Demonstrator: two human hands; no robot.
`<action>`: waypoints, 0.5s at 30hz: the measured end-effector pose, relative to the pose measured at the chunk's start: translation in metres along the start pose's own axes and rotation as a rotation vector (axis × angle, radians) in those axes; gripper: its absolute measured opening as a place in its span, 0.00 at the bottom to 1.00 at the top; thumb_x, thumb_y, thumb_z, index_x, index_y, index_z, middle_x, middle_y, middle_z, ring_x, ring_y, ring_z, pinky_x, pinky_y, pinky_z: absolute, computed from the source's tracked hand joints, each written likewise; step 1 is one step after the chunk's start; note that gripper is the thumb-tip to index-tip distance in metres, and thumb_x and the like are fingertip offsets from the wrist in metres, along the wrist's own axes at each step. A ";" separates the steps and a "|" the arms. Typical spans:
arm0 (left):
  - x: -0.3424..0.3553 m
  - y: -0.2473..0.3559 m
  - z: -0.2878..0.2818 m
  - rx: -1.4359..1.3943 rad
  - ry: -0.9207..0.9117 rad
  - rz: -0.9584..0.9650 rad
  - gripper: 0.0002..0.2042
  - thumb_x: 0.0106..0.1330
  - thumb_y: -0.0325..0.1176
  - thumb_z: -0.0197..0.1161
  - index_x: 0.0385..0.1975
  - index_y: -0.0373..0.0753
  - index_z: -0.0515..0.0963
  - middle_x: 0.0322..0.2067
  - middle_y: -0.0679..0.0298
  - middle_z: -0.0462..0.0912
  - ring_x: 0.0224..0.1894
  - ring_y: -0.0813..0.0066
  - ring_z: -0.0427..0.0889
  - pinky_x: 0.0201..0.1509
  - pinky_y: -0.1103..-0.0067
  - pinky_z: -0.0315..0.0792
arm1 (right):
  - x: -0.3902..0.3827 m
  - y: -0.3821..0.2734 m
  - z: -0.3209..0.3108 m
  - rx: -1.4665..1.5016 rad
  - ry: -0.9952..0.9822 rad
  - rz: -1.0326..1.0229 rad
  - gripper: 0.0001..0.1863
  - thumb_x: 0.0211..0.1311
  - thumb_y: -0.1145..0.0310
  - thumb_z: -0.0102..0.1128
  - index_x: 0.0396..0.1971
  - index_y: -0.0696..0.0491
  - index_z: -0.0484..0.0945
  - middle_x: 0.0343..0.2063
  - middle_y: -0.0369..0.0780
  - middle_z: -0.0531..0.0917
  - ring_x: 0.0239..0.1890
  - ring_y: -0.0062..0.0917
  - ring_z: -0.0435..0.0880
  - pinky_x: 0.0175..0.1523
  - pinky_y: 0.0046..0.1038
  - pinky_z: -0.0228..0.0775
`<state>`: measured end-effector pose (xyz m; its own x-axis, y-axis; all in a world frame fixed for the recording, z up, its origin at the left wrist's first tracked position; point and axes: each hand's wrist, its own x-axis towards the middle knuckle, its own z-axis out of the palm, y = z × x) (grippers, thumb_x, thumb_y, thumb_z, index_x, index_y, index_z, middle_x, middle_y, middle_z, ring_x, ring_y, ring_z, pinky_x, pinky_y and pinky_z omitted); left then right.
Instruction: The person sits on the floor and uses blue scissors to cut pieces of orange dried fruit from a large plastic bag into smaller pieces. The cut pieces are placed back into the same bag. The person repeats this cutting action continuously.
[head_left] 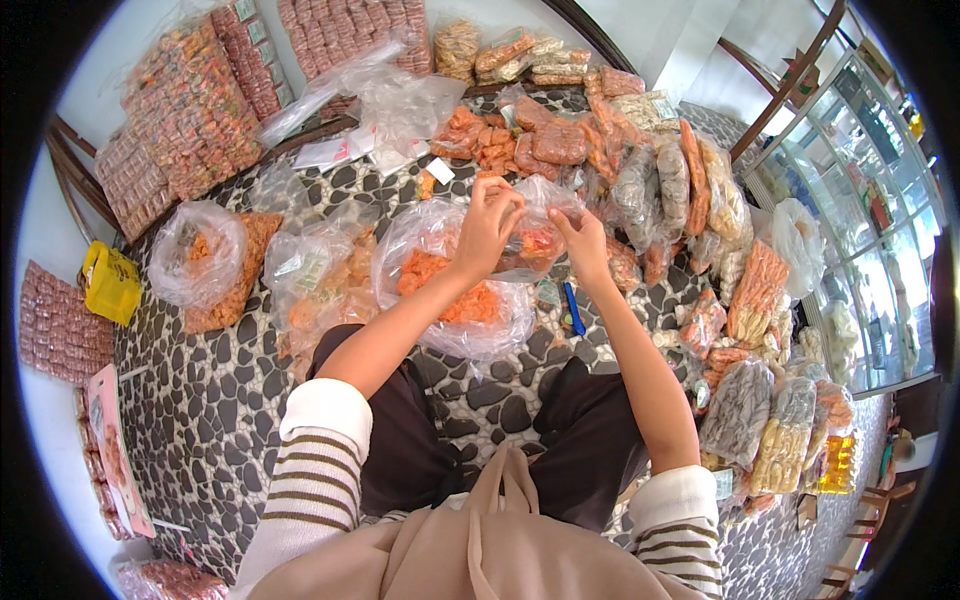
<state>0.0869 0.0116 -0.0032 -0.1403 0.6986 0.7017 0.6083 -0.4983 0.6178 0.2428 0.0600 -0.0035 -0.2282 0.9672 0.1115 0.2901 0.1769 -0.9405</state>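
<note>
Above a large open plastic bag, I hold a small clear plastic bag [535,245] with orange-red pieces in its lower part. My left hand [486,228] is closed, its thumb and fingertips pinching the small bag's upper left side. On the opposite side, my right hand [584,242] pinches the bag's upper edge between thumb and fingers. Beneath my left wrist the large open plastic bag [398,232] lies on the floor, holding a heap of orange snack pieces [470,303]. A slim blue object [573,308] lies just below my right hand.
Dark pebble-patterned floor [230,395] surrounds my legs. Left of me are another open bag [225,262] and crumpled bags [320,265]. Filled snack bags [740,410] crowd the right, near a glass cabinet [850,210]. Stacked packs [190,100] and empty clear bags [405,105] are at the back.
</note>
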 end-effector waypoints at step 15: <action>0.002 -0.055 0.010 -0.729 -0.017 -0.590 0.13 0.63 0.40 0.53 0.39 0.38 0.63 0.34 0.63 0.71 0.36 0.78 0.68 0.43 0.79 0.63 | -0.010 -0.016 -0.006 -0.021 0.196 -0.089 0.12 0.58 0.65 0.52 0.31 0.60 0.75 0.25 0.41 0.82 0.28 0.26 0.79 0.36 0.26 0.67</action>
<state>0.0609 0.0456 -0.0388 -0.2547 0.9456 0.2022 -0.1981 -0.2557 0.9463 0.2464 0.0489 0.0127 -0.0688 0.9641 0.2563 0.2964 0.2651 -0.9176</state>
